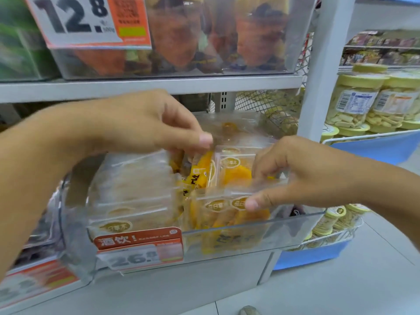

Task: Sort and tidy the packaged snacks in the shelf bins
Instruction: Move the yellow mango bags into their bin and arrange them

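Clear bin (295,226) on lower shelf, packets standing on edge in rows, long axes running front to back. Right hand (302,178), at the bin's right side, pinches a mango packet (236,176) by its top edge. Left hand (145,123), fingers curled, pinches a clear packet (229,130) toward the bin's rear. Packet bottoms hidden; left-side packets blurred.

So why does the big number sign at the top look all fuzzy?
In the head view, the 12.8 price sign and the bags behind it are smeared by motion blur; the left hand and right hand are sharper; the clear bin front catches soft glare; the wide lens bends the shelf post.
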The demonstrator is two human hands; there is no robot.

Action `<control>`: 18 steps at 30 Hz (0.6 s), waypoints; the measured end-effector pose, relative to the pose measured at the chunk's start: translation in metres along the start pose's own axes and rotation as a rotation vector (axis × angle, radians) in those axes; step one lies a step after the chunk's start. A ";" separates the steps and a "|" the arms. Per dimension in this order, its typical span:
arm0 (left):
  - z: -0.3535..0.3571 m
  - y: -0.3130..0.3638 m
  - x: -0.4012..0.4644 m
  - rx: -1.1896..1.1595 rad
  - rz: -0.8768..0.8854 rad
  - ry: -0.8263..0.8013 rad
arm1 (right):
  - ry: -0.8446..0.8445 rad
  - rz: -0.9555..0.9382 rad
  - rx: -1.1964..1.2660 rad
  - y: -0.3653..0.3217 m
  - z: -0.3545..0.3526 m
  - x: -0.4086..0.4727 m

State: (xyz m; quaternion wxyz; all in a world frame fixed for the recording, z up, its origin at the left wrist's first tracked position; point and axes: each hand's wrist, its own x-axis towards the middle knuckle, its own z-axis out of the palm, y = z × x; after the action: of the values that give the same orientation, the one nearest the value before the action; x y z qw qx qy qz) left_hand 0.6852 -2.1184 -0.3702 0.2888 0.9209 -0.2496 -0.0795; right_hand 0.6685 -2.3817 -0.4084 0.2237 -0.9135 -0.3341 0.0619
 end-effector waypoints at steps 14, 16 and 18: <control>0.022 -0.011 0.014 0.376 -0.223 -0.132 | -0.005 0.047 -0.336 -0.004 0.005 0.098; 0.021 -0.012 0.014 0.373 -0.238 -0.174 | -0.063 0.039 -0.367 -0.003 0.010 0.094; 0.021 -0.015 0.012 0.370 -0.256 -0.220 | -0.124 0.048 -0.386 0.002 0.014 0.087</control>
State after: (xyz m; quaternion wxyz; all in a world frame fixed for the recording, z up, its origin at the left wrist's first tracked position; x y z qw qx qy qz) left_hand 0.6957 -2.1241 -0.3955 0.0740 0.9680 -0.1712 -0.1680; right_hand 0.7325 -2.3225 -0.4182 0.0222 -0.9416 -0.3311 0.0581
